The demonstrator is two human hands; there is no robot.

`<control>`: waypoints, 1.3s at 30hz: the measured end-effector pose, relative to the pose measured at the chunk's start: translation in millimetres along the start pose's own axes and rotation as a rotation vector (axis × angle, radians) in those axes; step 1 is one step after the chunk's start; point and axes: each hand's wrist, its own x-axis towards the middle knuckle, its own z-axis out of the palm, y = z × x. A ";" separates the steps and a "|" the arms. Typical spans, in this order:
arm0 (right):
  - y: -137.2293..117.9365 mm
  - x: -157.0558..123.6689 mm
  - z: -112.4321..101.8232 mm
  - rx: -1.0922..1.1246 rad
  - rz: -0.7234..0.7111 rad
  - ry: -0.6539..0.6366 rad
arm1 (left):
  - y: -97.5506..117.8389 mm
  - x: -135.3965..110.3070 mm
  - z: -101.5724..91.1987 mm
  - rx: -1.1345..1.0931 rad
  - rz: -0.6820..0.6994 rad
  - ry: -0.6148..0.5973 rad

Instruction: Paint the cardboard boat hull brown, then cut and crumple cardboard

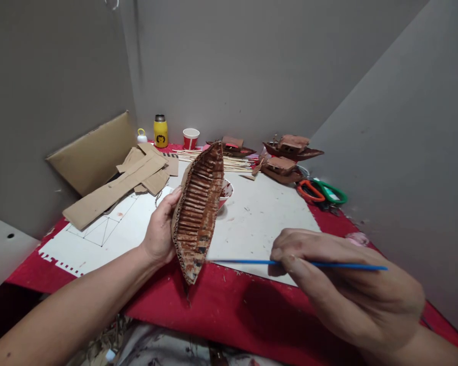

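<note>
My left hand (162, 229) grips a cardboard boat hull (198, 198) by its left side, holding it tilted upright above the table. Reddish-brown paint covers most of the ribbed inside; near the lower tip, patches of bare or dark printed card show. Between the thumb and fingers of my right hand (328, 279) is a thin blue paintbrush (244, 262), pointing left. Its tip is at the hull's lower right edge; whether it touches cannot be told. Behind the hull, partly hidden, stands a paper cup (225, 190) with brown paint inside.
Cardboard pieces (114, 188) lie at left beside a large cardboard sheet (95, 152). Thin sticks (232, 162), a yellow bottle (161, 131) and a red-white cup (191, 138) sit behind. Brown model boats (282, 168) and scissors (320, 191) are at right. White paper (267, 218) covers the red cloth (213, 310).
</note>
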 end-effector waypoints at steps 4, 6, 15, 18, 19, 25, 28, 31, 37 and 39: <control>-1.4 5.1 -1.0 -0.055 0.009 -0.016 | 0.0 -0.6 -1.4 0.005 0.002 0.039; -2.0 4.8 -0.7 -0.043 -0.007 -0.008 | -0.1 -0.4 -1.7 0.005 0.001 0.049; -1.0 -0.2 -4.2 -0.030 -0.006 0.002 | -0.5 -0.7 -6.0 0.007 0.031 -0.009; -5.0 -3.0 -0.1 0.047 0.048 0.129 | -0.6 -0.6 -8.0 0.013 0.083 -0.008; -6.1 -4.1 1.7 0.087 0.069 0.152 | -0.7 -0.4 -8.2 0.026 0.091 -0.006; -0.4 -5.9 4.5 0.175 0.007 0.034 | -1.6 1.7 -6.4 0.074 0.108 0.052; 3.5 -4.9 2.1 0.101 -0.001 0.051 | -2.0 2.4 -7.1 0.040 0.072 -0.005; 3.5 -5.8 1.6 0.076 -0.002 0.100 | -2.0 2.1 -8.0 0.029 0.048 -0.019; 3.7 -6.9 5.8 0.131 -0.004 0.085 | -1.4 0.9 -6.3 0.065 0.076 0.092; 4.6 -6.1 6.3 0.094 -0.001 0.132 | -0.2 0.4 -6.6 0.056 0.084 0.110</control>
